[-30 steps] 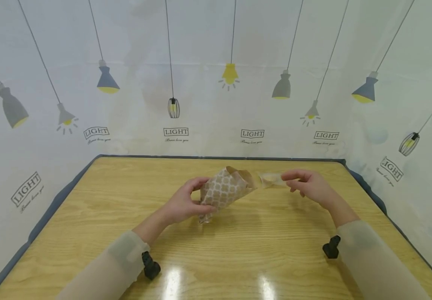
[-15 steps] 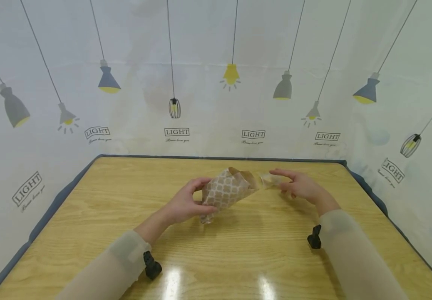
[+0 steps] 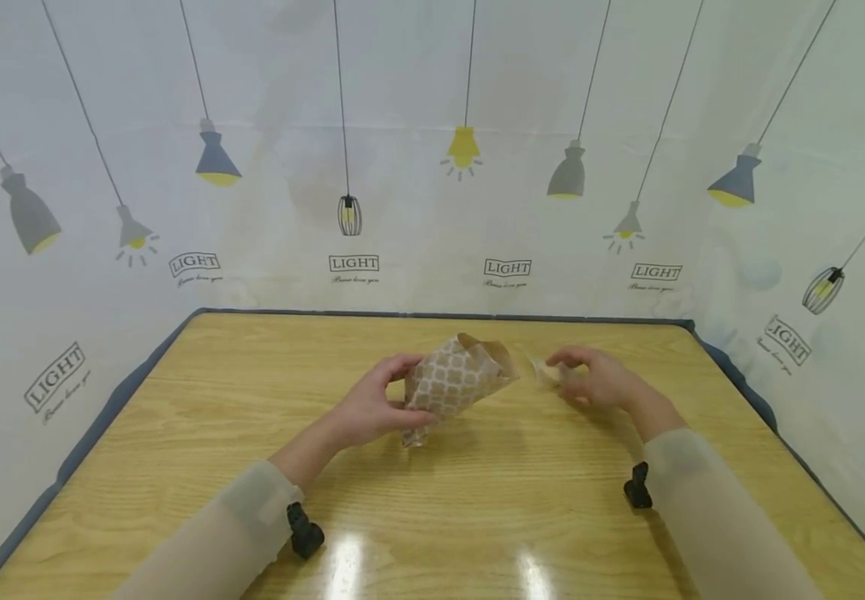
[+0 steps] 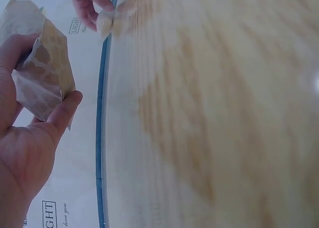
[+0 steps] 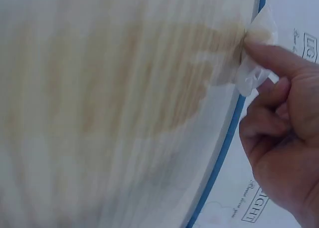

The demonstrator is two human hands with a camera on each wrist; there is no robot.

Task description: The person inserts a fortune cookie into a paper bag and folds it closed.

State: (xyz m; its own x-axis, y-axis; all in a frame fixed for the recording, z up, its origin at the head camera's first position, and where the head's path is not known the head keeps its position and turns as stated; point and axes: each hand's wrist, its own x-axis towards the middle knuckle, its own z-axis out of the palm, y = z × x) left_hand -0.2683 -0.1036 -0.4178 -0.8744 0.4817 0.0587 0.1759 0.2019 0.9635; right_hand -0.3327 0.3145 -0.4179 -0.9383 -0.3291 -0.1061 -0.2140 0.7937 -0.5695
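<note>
We see a pale wall (image 3: 402, 100) wrapping the back and both sides, printed with hanging lamps (image 3: 464, 150) and the word LIGHT repeated above a line of script. Before it we have a wooden table (image 3: 477, 517), bordered along its far and side edges by a blue-grey strip (image 3: 432, 316), with two bright reflections on the near part. Over the table reach a left sleeve (image 3: 211, 533) and a right sleeve (image 3: 725, 517), both pale.

Near the middle we find the bag (image 3: 451, 385), brown paper with a white lattice pattern, tilted so its open mouth faces right. The left hand (image 3: 365, 406) grips its left end, fingers bent over the far side and thumb along the near side; we cannot tell whether its low corner touches the table.

The right hand (image 3: 603, 383) is nearly closed, its fingertips pinching a packet (image 5: 253, 81), the lower fingers curled in. This packet is small, crinkled and see-through, with something tan inside that we cannot make out. It is just beside the bag's mouth, apart from it. Smallest, we notice a black device (image 3: 305, 533) at each cuff.
</note>
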